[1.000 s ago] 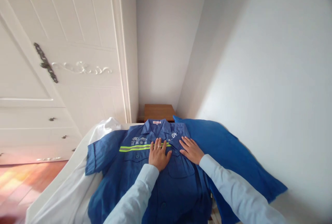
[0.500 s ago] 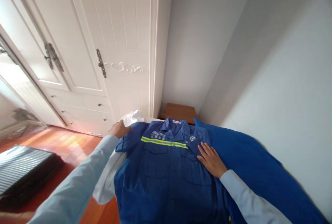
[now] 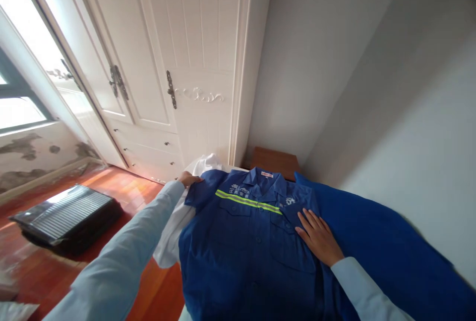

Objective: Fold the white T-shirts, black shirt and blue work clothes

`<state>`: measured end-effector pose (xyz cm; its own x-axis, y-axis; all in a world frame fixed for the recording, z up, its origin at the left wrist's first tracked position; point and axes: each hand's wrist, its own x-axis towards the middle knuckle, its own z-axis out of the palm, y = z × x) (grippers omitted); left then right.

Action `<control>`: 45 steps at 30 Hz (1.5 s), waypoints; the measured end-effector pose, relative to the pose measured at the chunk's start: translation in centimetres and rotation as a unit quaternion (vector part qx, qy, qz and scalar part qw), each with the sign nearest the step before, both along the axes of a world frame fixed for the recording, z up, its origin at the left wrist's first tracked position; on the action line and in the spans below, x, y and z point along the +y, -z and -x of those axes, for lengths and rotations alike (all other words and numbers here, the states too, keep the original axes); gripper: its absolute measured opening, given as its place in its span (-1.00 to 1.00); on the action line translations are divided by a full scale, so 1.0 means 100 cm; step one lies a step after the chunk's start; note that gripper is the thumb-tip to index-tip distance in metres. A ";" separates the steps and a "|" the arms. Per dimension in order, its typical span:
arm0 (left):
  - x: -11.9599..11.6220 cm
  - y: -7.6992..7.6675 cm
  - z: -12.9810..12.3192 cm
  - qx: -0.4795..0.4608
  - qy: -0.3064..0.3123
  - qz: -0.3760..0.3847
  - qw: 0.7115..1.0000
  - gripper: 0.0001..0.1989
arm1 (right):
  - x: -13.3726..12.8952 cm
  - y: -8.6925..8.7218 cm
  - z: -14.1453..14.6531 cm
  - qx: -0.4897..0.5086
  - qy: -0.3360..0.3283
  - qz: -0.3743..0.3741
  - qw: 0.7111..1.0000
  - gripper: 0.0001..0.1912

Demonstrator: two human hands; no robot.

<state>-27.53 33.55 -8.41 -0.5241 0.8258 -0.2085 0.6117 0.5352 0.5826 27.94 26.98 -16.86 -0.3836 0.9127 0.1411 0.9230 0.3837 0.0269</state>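
Your left hand has gone from the middle of the shirt out to the sleeve on the left since a second ago, while your right hand has stayed put on the chest. Your view has swung left too, so there's way more wardrobe showing now.

Left fingers are touching the very end of that sleeve, but honestly can't tell if you're pinching it or just resting on it. Right fingers are straight and a bit spread, palm down, nothing gripped, just past where the yellow-green stripe stops.

Shirt's face up between your arms, collar pointing away from you, white lettering above the stripe. Some white cloth pokes out from under it on the left, and a big blue cloth lies along the right, next to the wall. Just beyond the collar there's a bit of white table edge, then a brown wooden cabinet. Way off to your left, a black case with a ribbed top sits on the reddish floor.
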 end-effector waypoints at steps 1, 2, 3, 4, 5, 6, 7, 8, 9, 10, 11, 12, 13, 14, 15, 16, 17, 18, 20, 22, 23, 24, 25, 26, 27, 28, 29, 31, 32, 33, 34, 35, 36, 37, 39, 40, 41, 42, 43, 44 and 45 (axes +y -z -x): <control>-0.001 -0.001 0.001 -0.020 -0.006 -0.003 1.000 -0.73 | 0.000 0.001 0.000 0.001 -0.001 -0.002 1.000 -0.25; -0.002 -0.003 0.002 -0.040 -0.014 -0.007 0.999 -0.76 | 0.001 0.003 -0.001 0.003 -0.003 -0.004 1.000 -0.25; -0.003 -0.005 0.002 -0.058 -0.021 -0.012 0.998 -0.79 | 0.002 0.004 -0.001 0.005 -0.004 -0.008 1.000 -0.25; -0.005 -0.007 0.002 -0.073 -0.026 -0.016 0.997 -0.80 | 0.002 0.005 -0.002 0.007 -0.005 -0.011 1.000 -0.25; -0.006 -0.009 0.002 -0.086 -0.029 -0.019 0.996 -0.81 | 0.002 0.006 -0.002 0.010 -0.006 -0.015 1.000 -0.25; -0.008 -0.011 0.001 -0.097 -0.031 -0.018 0.995 -0.80 | 0.002 0.007 -0.002 0.012 -0.007 -0.017 1.000 -0.25; -0.010 -0.013 -0.001 -0.105 -0.031 -0.015 0.994 -0.78 | 0.002 0.007 -0.002 0.014 -0.007 -0.018 1.000 -0.24; -0.011 -0.015 -0.002 -0.112 -0.030 -0.013 0.993 -0.76 | 0.002 0.006 -0.002 0.014 -0.007 -0.017 1.000 -0.24; -0.012 -0.019 -0.003 -0.118 -0.028 -0.014 0.993 -0.73 | 0.002 0.006 -0.002 0.013 -0.007 -0.015 1.000 -0.24; -0.012 -0.023 -0.004 -0.123 -0.026 -0.019 0.992 -0.71 | 0.002 0.005 -0.001 0.011 -0.006 -0.013 1.000 -0.24; -0.012 -0.028 -0.006 -0.129 -0.022 -0.032 0.991 -0.69 | 0.002 0.005 -0.001 0.009 -0.004 -0.011 1.000 -0.24; -0.011 -0.034 -0.007 -0.135 -0.017 -0.053 0.989 -0.68 | 0.002 0.004 0.000 0.006 -0.002 -0.009 1.000 -0.24; -0.011 -0.040 -0.010 -0.144 -0.007 -0.079 0.986 -0.68 | 0.001 0.004 0.000 0.005 -0.001 -0.008 1.000 -0.24; -0.011 -0.046 -0.013 -0.154 0.007 -0.107 0.982 -0.67 | 0.001 0.004 0.001 0.003 0.001 -0.007 1.000 -0.24; -0.013 -0.052 -0.018 -0.167 0.027 -0.134 0.976 -0.65 | 0.001 0.004 0.001 0.003 0.002 -0.008 1.000 -0.24; -0.015 -0.055 -0.023 -0.181 0.051 -0.155 0.970 -0.63 | 0.001 0.004 0.001 0.003 0.004 -0.008 1.000 -0.25; -0.019 -0.057 -0.030 -0.197 0.077 -0.165 0.963 -0.60 | 0.001 0.003 0.001 0.003 0.004 -0.009 1.000 -0.25; -0.023 -0.057 -0.036 -0.211 0.117 -0.161 0.957 -0.56 | 0.001 0.003 0.002 0.003 0.005 -0.008 1.000 -0.26; -0.031 -0.050 -0.049 -0.226 0.219 -0.130 0.940 -0.51 | 0.001 0.001 0.002 0.001 0.004 -0.005 1.000 -0.27; -0.036 -0.040 -0.060 -0.220 0.300 -0.112 0.921 -0.44 | 0.000 -0.001 0.003 -0.002 0.002 -0.002 1.000 -0.27; -0.037 -0.034 -0.065 -0.209 0.321 -0.116 0.916 -0.41 | 0.000 -0.002 0.003 -0.003 0.001 -0.001 1.000 -0.28; -0.036 -0.028 -0.068 -0.193 0.326 -0.127 0.917 -0.38 | 0.000 -0.002 0.003 -0.003 0.001 -0.001 1.000 -0.28; -0.034 -0.023 -0.072 -0.173 0.321 -0.142 0.920 -0.36 | 0.000 -0.003 0.004 -0.003 0.001 -0.001 1.000 -0.29; -0.033 -0.018 -0.075 -0.148 0.322 -0.152 0.923 -0.36 | 0.000 -0.003 0.004 -0.003 0.001 -0.002 1.000 -0.29; -0.032 -0.014 -0.079 -0.118 0.328 -0.160 0.924 -0.36 | 0.000 -0.003 0.004 -0.001 0.001 -0.003 1.000 -0.29; -0.032 -0.010 -0.083 -0.089 0.336 -0.166 0.923 -0.38 | 0.000 -0.003 0.004 0.001 0.000 -0.006 1.000 -0.29; -0.034 -0.006 -0.088 -0.058 0.349 -0.171 0.919 -0.39 | 0.000 -0.002 0.003 0.004 0.000 -0.008 1.000 -0.29; -0.041 0.004 -0.100 0.008 0.390 -0.174 0.904 -0.37 | 0.000 -0.002 0.003 0.010 0.000 -0.008 1.000 -0.29; -0.047 0.010 -0.107 0.035 0.413 -0.172 0.894 -0.34 | 0.000 -0.002 0.004 0.011 0.002 -0.005 1.000 -0.30; -0.053 0.017 -0.113 0.063 0.435 -0.165 0.883 -0.31 | 0.000 -0.002 0.004 0.010 0.004 -0.001 1.000 -0.30; -0.058 0.024 -0.119 0.091 0.453 -0.154 0.873 -0.29 | 0.000 -0.003 0.004 0.009 0.006 0.003 1.000 -0.31; -0.063 0.032 -0.124 0.120 0.465 -0.141 0.866 -0.28 | 0.000 -0.004 0.005 0.008 0.007 0.006 1.000 -0.32; -0.067 0.039 -0.128 0.148 0.471 -0.129 0.860 -0.28 | -0.001 -0.004 0.005 0.007 0.007 0.007 1.000 -0.32; -0.070 0.045 -0.130 0.174 0.471 -0.122 0.856 -0.28 | -0.001 -0.005 0.005 0.008 0.007 0.006 1.000 -0.33; -0.072 0.055 -0.131 0.213 0.467 -0.120 0.850 -0.29 | -0.002 -0.006 0.006 0.012 0.006 0.004 1.000 -0.33; -0.071 0.058 -0.130 0.219 0.465 -0.124 0.849 -0.29 | -0.002 -0.007 0.006 0.013 0.005 0.005 1.000 -0.33; -0.071 0.060 -0.129 0.222 0.465 -0.127 0.848 -0.29 | -0.002 -0.008 0.006 0.013 0.005 0.007 1.000 -0.33; -0.070 0.062 -0.128 0.223 0.464 -0.130 0.847 -0.29 | -0.003 -0.009 0.006 0.012 0.005 0.009 1.000 -0.32; -0.069 0.062 -0.127 0.223 0.464 -0.132 0.847 -0.29 | -0.003 -0.010 0.007 0.011 0.006 0.012 1.000 -0.32; -0.068 0.062 -0.127 0.223 0.463 -0.135 0.847 -0.30 | -0.004 -0.011 0.007 0.011 0.005 0.013 1.000 -0.33; -0.067 0.061 -0.127 0.222 0.461 -0.138 0.848 -0.31 | -0.004 -0.012 0.007 0.011 0.005 0.014 1.000 -0.33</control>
<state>-14.80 26.82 -14.52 0.3946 0.9123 0.1091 0.8879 -0.4092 0.2102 27.20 26.57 -15.65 -0.3723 0.9199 0.1230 0.9268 0.3755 -0.0034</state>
